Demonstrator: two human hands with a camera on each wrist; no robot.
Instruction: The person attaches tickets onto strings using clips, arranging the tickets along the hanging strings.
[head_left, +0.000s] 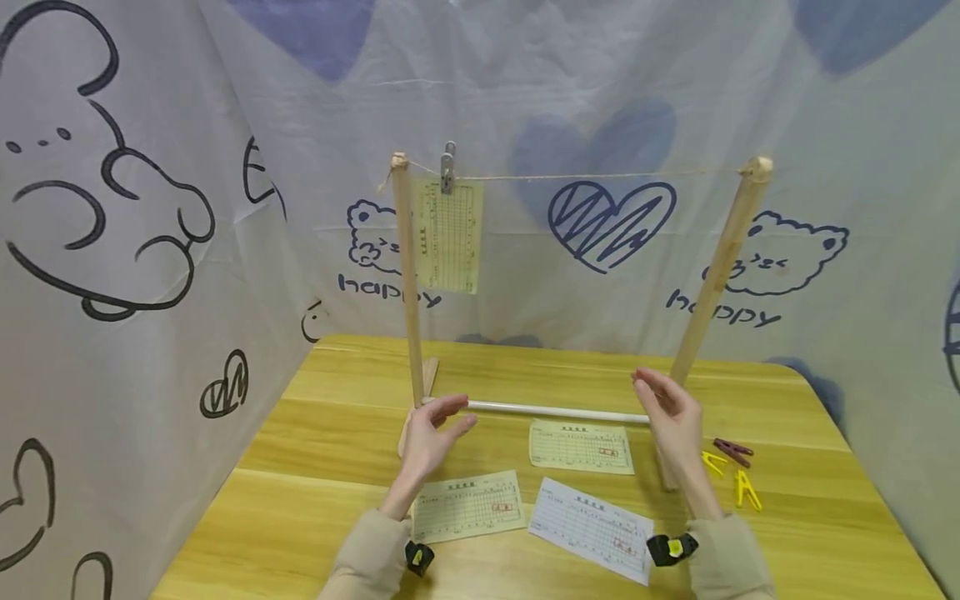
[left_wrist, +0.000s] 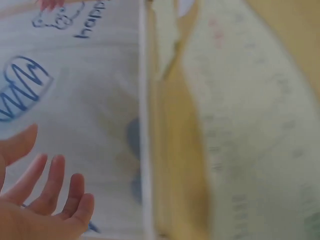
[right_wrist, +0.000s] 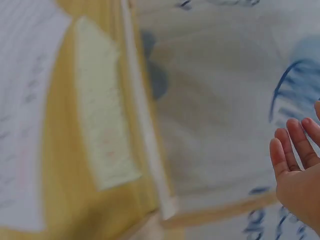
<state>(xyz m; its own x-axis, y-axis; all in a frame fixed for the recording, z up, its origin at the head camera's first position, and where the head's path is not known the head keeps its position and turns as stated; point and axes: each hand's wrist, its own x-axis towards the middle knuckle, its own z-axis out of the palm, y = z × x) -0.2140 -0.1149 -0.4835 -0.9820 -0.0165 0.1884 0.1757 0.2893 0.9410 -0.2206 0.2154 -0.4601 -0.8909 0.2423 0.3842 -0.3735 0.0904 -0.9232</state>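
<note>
My left hand (head_left: 431,437) hovers by the left post of a wooden frame, its fingers loosely bent around nothing. My right hand (head_left: 673,417) is raised near the right post (head_left: 712,283), likewise holding nothing; the right wrist view shows its fingers spread. A string (head_left: 585,176) joins the tops of the posts. From its left end a metal clip (head_left: 447,169) hangs a yellowish printed form (head_left: 450,237). On the table lie two more yellowish forms, one near the middle (head_left: 581,447) and one beside my left wrist (head_left: 468,506), plus a white form (head_left: 592,529).
Yellow clothespins (head_left: 744,490) and a dark red clothespin (head_left: 732,452) lie right of my right hand on the wooden table (head_left: 817,533). A white rod (head_left: 555,411) spans the frame low down. Printed cloth (head_left: 480,100) hangs behind and at the left.
</note>
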